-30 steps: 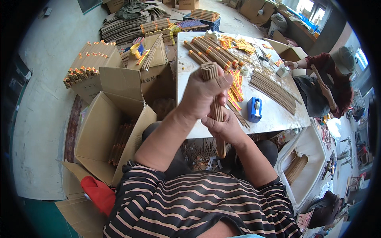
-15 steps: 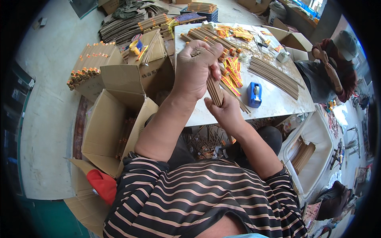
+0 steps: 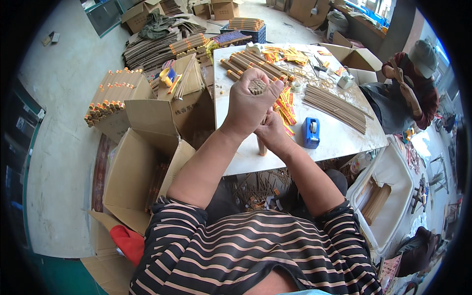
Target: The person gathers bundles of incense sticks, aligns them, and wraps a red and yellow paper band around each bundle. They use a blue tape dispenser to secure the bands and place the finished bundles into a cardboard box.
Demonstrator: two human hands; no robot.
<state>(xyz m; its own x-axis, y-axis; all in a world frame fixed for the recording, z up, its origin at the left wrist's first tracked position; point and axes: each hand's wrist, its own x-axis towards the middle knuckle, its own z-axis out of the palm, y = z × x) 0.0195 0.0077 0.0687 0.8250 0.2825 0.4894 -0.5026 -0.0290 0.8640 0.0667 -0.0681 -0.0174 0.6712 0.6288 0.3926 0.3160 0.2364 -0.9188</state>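
A bundle of thin brown incense sticks (image 3: 256,87) stands nearly upright over the near part of the white table. My left hand (image 3: 247,101) is wrapped round its upper end, and the round, even stick tips show above the thumb. Lower down, my right hand (image 3: 273,130) is closed round the same bundle, just beneath the left. The bundle's bottom end shows under the right hand, at the tabletop; whether it touches cannot be made out. Close by lie red-and-yellow paper labels (image 3: 286,109) and finished bundles with orange bands (image 3: 244,63).
A blue tape dispenser (image 3: 311,132) and loose incense sticks (image 3: 337,108) lie on the white table (image 3: 241,160). Open cardboard boxes (image 3: 129,172) stand at my left, a white tub (image 3: 393,196) at my right. Another person (image 3: 410,88) holds sticks at the far right.
The bundle has gone from slanting to nearly upright and moved down to the table. My right hand has slid closer beneath my left; both keep hold.
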